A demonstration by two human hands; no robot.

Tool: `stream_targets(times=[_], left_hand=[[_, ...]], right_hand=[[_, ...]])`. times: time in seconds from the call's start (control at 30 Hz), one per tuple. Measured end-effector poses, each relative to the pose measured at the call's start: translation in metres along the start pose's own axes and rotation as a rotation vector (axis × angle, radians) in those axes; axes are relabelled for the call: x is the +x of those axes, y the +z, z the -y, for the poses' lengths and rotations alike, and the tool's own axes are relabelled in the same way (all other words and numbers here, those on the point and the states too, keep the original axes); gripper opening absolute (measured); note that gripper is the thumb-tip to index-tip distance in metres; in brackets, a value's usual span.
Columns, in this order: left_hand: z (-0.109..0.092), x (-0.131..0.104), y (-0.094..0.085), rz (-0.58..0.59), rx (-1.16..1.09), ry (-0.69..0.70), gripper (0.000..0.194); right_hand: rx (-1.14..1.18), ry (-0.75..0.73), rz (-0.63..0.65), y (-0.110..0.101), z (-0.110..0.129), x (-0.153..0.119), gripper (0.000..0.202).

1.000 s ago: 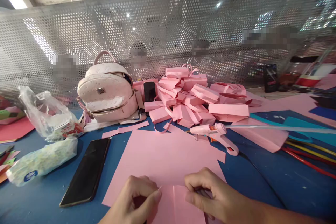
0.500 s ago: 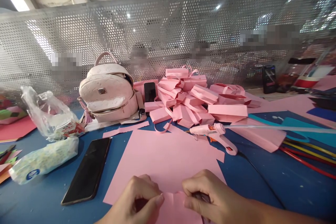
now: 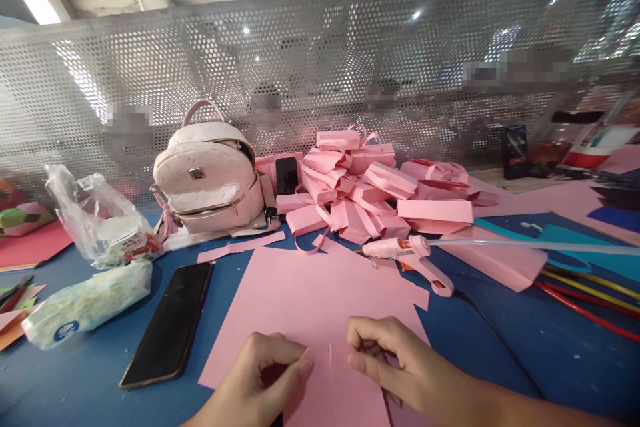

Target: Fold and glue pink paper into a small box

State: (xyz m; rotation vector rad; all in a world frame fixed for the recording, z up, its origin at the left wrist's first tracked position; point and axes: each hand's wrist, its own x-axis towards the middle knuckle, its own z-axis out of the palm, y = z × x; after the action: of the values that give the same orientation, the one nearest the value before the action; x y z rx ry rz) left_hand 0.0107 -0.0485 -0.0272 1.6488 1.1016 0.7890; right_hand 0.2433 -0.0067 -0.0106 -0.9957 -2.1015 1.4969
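Observation:
At the near edge of the table, a piece of pink paper (image 3: 335, 390) spans the gap between my hands, a short crease mark showing near its top. My left hand (image 3: 270, 370) pinches it on the left between thumb and forefinger. On the other side my right hand (image 3: 393, 357) is closed with thumb and fingers at the paper's right edge. Beneath both hands lies a larger pink sheet (image 3: 300, 287). A pink hot glue gun (image 3: 405, 253) rests at that sheet's upper right, its clear glue stick extending to the right.
Folded pink paper pieces (image 3: 350, 180) are heaped behind the sheet. Left of them stand a pale pink backpack (image 3: 210, 177) and a small phone (image 3: 287, 177). A large black phone (image 3: 170, 323), a tissue pack (image 3: 90, 300) and a plastic bag (image 3: 95, 213) lie on the left. A cord (image 3: 500, 340) trails right.
My right hand has lifted slightly and the pink paper between my hands now lies flatter, its top edge further up. A slight view shift moves everything a little to the right.

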Motion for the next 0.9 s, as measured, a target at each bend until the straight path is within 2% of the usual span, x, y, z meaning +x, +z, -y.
stream_targets(times=[0.13, 0.23, 0.43, 0.6, 0.7, 0.9], left_hand=[[0.0018, 0.0006, 0.0010, 0.035, -0.009, 0.023, 0.060], [0.0018, 0.0030, 0.0004, 0.085, 0.006, 0.069, 0.063], [0.0027, 0.0052, 0.0000, 0.082, 0.054, 0.143, 0.066], [0.0005, 0.0024, 0.0001, 0.050, 0.069, 0.099, 0.062], [-0.0035, 0.0023, -0.0011, 0.071, 0.094, 0.064, 0.059], [-0.0067, 0.0052, -0.0011, 0.123, 0.096, 0.119, 0.068]], right_hand=[[0.013, 0.004, 0.007, -0.0006, -0.0016, -0.0002, 0.042], [-0.077, -0.041, -0.007, -0.0014, -0.0017, -0.0017, 0.043], [-0.240, -0.107, 0.039, -0.0007, 0.0014, -0.0062, 0.041], [-0.162, -0.059, 0.000, -0.0008, 0.0018, -0.0054, 0.052], [-0.125, -0.054, -0.024, -0.0009, 0.0013, -0.0047, 0.058], [-0.126, -0.050, -0.020, -0.0011, -0.0010, -0.0044, 0.062]])
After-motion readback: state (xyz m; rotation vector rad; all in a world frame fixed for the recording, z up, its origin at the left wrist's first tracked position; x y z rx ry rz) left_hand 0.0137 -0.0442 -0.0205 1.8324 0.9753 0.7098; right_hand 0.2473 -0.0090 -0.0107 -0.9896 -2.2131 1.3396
